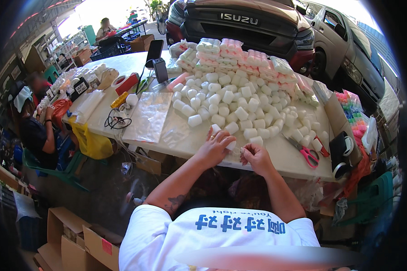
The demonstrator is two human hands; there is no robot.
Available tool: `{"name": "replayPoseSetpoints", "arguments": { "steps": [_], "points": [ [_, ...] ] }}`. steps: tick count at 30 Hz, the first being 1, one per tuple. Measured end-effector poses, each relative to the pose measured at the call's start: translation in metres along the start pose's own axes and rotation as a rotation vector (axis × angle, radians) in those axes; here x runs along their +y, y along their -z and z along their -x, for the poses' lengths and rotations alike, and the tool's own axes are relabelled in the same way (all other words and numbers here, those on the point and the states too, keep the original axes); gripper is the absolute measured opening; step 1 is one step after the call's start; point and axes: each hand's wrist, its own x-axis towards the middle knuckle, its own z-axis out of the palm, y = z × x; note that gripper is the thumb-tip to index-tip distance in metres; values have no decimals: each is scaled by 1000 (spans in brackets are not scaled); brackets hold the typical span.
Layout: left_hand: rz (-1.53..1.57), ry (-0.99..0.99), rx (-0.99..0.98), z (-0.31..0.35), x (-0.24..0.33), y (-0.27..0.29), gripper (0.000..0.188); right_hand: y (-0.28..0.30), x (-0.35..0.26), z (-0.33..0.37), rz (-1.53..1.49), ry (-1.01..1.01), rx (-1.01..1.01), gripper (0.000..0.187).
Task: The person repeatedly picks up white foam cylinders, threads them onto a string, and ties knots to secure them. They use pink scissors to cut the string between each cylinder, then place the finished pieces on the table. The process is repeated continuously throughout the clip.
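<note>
At the near edge of the white table (276, 168), my left hand (211, 150) is closed around a small white roll (231, 145). Close to its right, my right hand (257, 158) has its fingers pinched together; whatever lies between them is too small to make out. Just beyond both hands spreads a big heap of similar white rolls (242, 113). Some of these rolls touch or nearly touch my left fingers. Scissors with pink handles (308, 156) lie to the right of my right hand.
Packed bundles (230, 47) are stacked behind the heap. Left of it lie clear plastic bags (148, 116), a tape dispenser (125, 83) and cables (117, 121). A cardboard box (341, 122) stands at the right. Another person (40, 131) sits at the left; cars (239, 27) stand beyond.
</note>
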Motion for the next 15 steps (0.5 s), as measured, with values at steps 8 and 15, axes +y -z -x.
{"name": "replayPoseSetpoints", "arguments": {
  "steps": [8,15],
  "points": [
    [-44,-4,12,0,1,0,48,1,3,-1,108,70,96,10],
    [-60,-7,55,-4,7,-5,47,0,6,-8,-62,113,99,9]
  ]
}}
